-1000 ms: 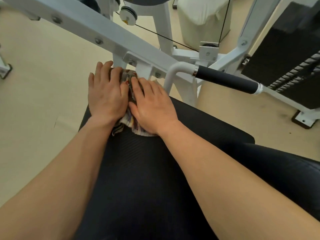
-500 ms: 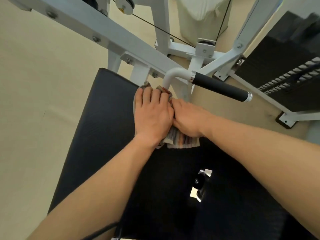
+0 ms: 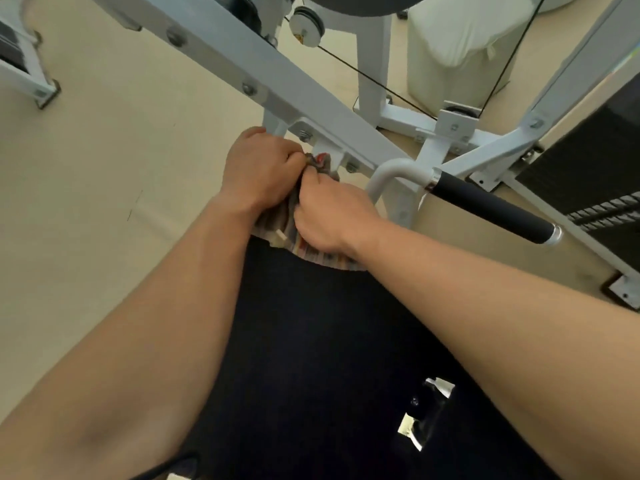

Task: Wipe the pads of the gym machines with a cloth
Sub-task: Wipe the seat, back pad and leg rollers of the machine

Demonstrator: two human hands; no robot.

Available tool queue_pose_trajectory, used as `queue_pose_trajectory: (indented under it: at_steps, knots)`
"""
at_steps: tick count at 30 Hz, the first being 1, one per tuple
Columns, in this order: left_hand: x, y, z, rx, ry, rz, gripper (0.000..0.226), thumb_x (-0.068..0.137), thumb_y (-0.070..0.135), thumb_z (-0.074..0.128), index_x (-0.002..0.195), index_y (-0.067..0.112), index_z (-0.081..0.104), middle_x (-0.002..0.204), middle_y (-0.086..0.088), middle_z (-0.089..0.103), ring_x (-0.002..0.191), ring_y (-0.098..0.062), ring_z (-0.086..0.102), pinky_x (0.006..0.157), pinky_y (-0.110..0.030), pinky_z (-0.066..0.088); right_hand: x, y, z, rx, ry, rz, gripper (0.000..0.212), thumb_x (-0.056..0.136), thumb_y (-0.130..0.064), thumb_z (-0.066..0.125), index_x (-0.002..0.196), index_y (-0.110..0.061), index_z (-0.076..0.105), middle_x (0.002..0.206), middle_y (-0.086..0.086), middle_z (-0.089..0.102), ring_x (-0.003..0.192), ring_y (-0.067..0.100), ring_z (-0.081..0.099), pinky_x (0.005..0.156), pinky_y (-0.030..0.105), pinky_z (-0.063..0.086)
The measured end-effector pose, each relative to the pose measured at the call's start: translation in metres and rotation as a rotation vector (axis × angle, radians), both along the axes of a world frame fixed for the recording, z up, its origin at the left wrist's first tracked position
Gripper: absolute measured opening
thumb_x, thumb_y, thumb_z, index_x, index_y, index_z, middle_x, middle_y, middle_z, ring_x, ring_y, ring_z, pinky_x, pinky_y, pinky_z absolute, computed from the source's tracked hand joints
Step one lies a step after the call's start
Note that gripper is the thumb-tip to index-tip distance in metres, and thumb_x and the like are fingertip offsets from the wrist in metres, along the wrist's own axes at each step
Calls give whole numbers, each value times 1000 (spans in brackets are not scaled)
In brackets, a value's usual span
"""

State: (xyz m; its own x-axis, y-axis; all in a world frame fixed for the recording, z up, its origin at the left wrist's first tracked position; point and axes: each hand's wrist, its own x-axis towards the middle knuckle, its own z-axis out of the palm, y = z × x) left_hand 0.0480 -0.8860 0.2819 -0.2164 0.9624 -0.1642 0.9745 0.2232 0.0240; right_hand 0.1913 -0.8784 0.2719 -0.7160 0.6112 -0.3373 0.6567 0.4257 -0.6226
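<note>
We see left hand [image 3: 263, 171] and right hand [image 3: 329, 216] both curled, bunching the striped cloth [image 3: 311, 254] at the far edge of the black pad [image 3: 311, 341], under the white frame bar [image 3: 277, 74]. The pad's long axis runs nearward from there. Right hand is nearer.

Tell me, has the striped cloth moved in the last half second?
Yes. The striped cloth has slid left along the black pad, away from the white bent handle tube.

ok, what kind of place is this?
Most likely a gym: a white machine frame with a cable pulley, a foam-grip handle and what looks like a weight stack stand around the black pad, where the left hand and right hand grip a striped cloth.
</note>
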Motion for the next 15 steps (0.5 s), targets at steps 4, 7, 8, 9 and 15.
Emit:
queue_pose_trajectory:
  at_steps: [4, 7, 8, 9, 15]
  knots:
    - [-25, 33, 8, -218, -123, 266, 27, 91, 36, 52, 70, 22, 60, 96, -14, 65, 88, -31, 52, 76, -35, 37, -20, 11, -13, -168, 167, -102, 38, 102, -32, 35, 136, -17, 41, 135, 8, 56, 116, 31, 57, 86, 42, 45]
    - [-30, 40, 8, -401, -123, 271, 36, 96, 44, 48, 103, 15, 68, 124, -16, 64, 102, -31, 54, 85, -36, 38, -10, 8, -20, -186, 234, -99, 41, 104, -36, 35, 140, -19, 39, 132, 7, 59, 113, 30, 59, 90, 44, 48]
    - [-25, 41, 7, -437, -59, 231, 42, 97, 46, 45, 109, 13, 69, 125, -18, 64, 103, -33, 55, 86, -38, 39, -4, 8, -21, -151, 203, -86, 41, 104, -38, 36, 139, -17, 41, 129, 8, 61, 112, 30, 60, 89, 43, 48]
    - [-18, 38, 7, -438, 28, 172, 45, 98, 48, 42, 108, 14, 70, 120, -19, 66, 100, -34, 56, 83, -38, 40, 1, 8, -20, -83, 142, -75, 40, 104, -41, 37, 133, -15, 46, 123, 9, 63, 107, 30, 61, 84, 42, 47]
    - [4, -3, 11, -183, 168, 11, 42, 97, 44, 37, 92, 23, 73, 86, -12, 62, 83, -34, 56, 72, -38, 46, 19, -20, -18, 203, 79, -243, 35, 105, -43, 31, 103, -18, 56, 86, 4, 63, 74, 26, 59, 63, 38, 45]
